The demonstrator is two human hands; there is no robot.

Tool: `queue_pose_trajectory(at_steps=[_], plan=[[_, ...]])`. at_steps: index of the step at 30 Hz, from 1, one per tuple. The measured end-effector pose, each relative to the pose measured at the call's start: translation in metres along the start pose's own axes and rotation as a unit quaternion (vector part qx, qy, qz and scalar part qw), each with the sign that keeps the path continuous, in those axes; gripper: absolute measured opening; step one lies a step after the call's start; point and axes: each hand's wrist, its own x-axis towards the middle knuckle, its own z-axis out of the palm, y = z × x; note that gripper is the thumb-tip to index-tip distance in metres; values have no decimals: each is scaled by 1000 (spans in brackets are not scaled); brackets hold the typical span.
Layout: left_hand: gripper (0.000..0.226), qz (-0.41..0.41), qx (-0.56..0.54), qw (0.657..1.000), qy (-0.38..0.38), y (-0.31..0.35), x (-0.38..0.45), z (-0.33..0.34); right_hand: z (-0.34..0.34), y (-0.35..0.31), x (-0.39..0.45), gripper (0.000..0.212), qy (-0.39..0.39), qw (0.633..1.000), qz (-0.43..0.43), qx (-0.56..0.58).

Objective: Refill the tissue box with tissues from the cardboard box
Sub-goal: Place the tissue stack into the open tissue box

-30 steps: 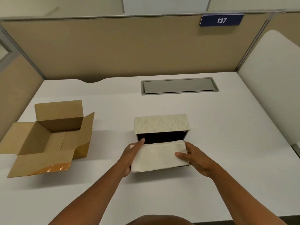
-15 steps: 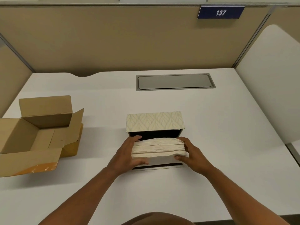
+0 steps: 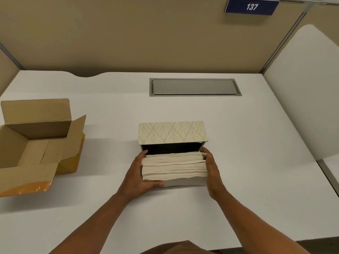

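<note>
A thick stack of cream tissues (image 3: 174,165) sits between my two hands in front of the tissue box (image 3: 172,133), whose leaf-patterned side faces up and whose dark inside opens toward me. My left hand (image 3: 138,176) grips the stack's left end with the thumb under its front. My right hand (image 3: 211,168) presses the right end. The stack's far edge is at the box's opening, with the box's near wall below it. The brown cardboard box (image 3: 36,145) stands open at the left, and I see no tissues in it.
A white desk (image 3: 247,162) is walled by tan partitions. A grey cable hatch (image 3: 195,87) is set into it at the back. A white chair back (image 3: 310,92) rises at the right. A blue sign reading 137 (image 3: 252,6) hangs on the partition.
The tissue stack has turned from lying flat to showing its layered edge, and both hands now clamp its ends at the box's opening. The camera has come closer.
</note>
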Motion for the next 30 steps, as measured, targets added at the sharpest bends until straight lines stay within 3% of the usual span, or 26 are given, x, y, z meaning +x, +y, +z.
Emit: queue_pose_trajectory(at_steps=[4,11,14,21,25,30], plan=[[128,10,-15,1000,7,1,-4,6,5,1,1,70,6,998,28,48],[125,29,-11,999,19,5,-7,9,3,1,3,96,39,990,89,104],[126,32,4,999,13,4,-3,7,10,-1,1,78,5,996,62,59],[104,24,15,1000,14,5,-4,6,8,4,-1,67,21,998,46,33],[87,53,49,997,10,19,-4,2,9,1,-2,55,62,993,58,82],[80,172,146,974,-15,46,-7,-7,-3,-1,-1,54,113,968,93,202]])
